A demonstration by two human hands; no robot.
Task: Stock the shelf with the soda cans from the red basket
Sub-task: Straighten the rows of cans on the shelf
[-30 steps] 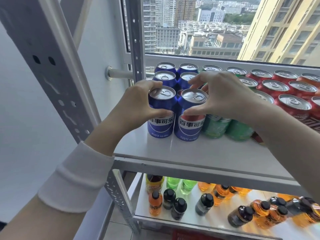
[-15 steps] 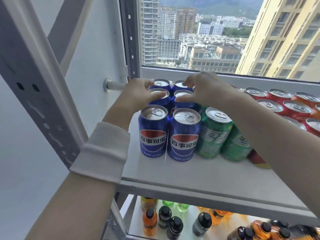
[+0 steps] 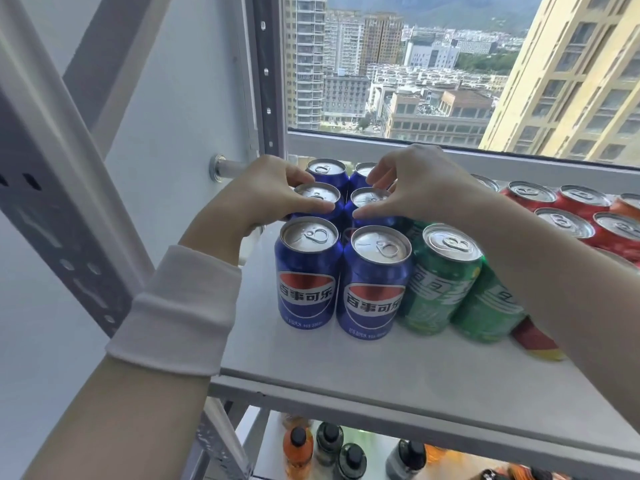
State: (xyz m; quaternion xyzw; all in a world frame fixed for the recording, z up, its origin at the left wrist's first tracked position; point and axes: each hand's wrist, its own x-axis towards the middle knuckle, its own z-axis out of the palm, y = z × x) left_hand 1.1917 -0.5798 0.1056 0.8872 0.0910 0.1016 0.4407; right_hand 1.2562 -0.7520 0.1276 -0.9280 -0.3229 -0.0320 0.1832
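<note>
Head view, contents by size. Window (image 3: 415, 64): fills the background, city blocks beyond. Grey upright (image 3: 52, 174): perforated, at left, carrying the shelf. Shelf (image 3: 381, 368): white board, bare along its near edge, with cans standing in rows from the middle back to the sill. Left hand (image 3: 263, 197), white cuff (image 3: 180, 310) on the forearm: reaches over the front row, thumb on the near rim and fingers curled over the far rim of the second-row left can (image 3: 317, 195). Right hand (image 3: 420, 188): mirrors it on the second-row right can (image 3: 370, 198); both grips are pinches at the top rim, not round the body. Red cans (image 3: 568, 209): several rows at the right end. Green cans (image 3: 440, 278): two showing, just right of the blue block. Front blue cans (image 3: 306, 275): two, upright, side by side, labels outward, untouched. Back blue cans (image 3: 327, 169): two by the sill, partly hidden by fingers. Bottles (image 3: 329, 441): lower shelf. Red basket: not in view. Governing relation: the held cans stand with long axis vertical, directly under the fingertips, between front and back pairs, each hand nearer its own-side can. The next move is judged to be a short nudge along the column, with little room either way.
</note>
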